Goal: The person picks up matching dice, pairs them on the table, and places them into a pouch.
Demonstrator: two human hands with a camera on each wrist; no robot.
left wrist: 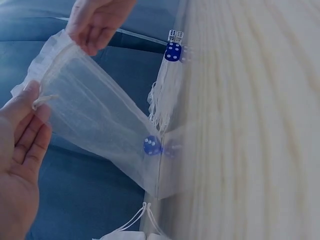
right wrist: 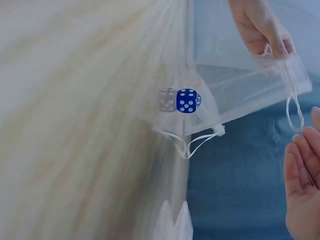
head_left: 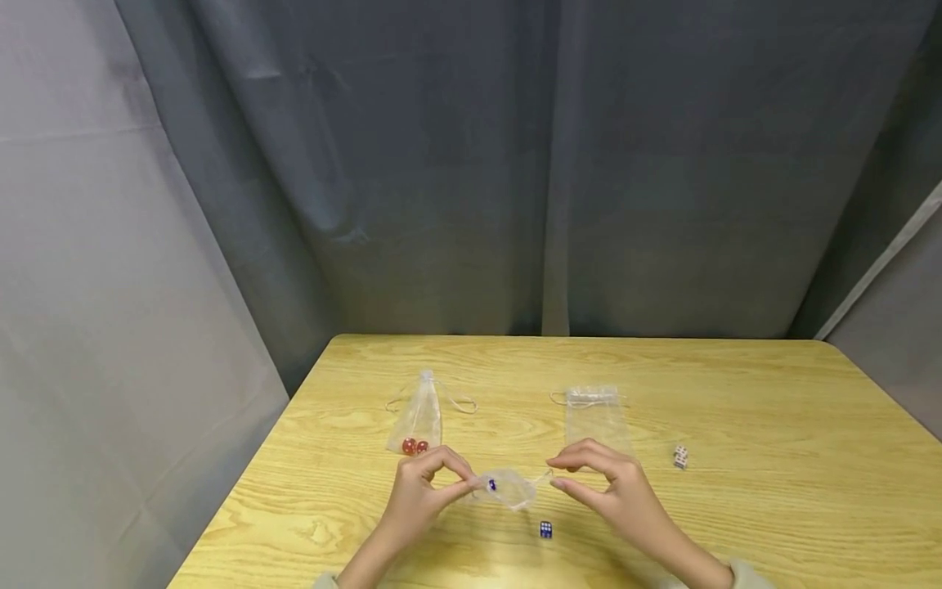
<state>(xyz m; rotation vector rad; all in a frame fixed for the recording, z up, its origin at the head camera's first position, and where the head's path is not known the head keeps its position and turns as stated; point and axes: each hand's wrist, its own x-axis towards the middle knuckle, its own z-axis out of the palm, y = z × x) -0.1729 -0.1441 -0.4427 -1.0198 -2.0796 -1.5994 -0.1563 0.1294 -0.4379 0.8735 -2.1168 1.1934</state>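
Note:
A sheer white drawstring pouch (head_left: 513, 489) hangs above the table, its mouth edge pinched between the thumb and finger of my left hand (head_left: 430, 489). Through the mesh a blue die (left wrist: 152, 145) shows near the pouch's bottom. My right hand (head_left: 614, 483) is at the other side, thumb and forefinger apart, beside a loop of the pouch's drawstring (right wrist: 295, 112). Whether a fingertip touches that loop is hard to see. Below the pouch, a second blue die (head_left: 546, 530) with white pips lies on the table.
At the back left sits another sheer pouch (head_left: 423, 413) with red dice (head_left: 410, 446) inside. A flat sheer pouch (head_left: 594, 417) lies behind my right hand. White dice (head_left: 680, 456) rest farther right on the wooden table (head_left: 795, 491). Grey curtains (head_left: 441, 164) surround the table.

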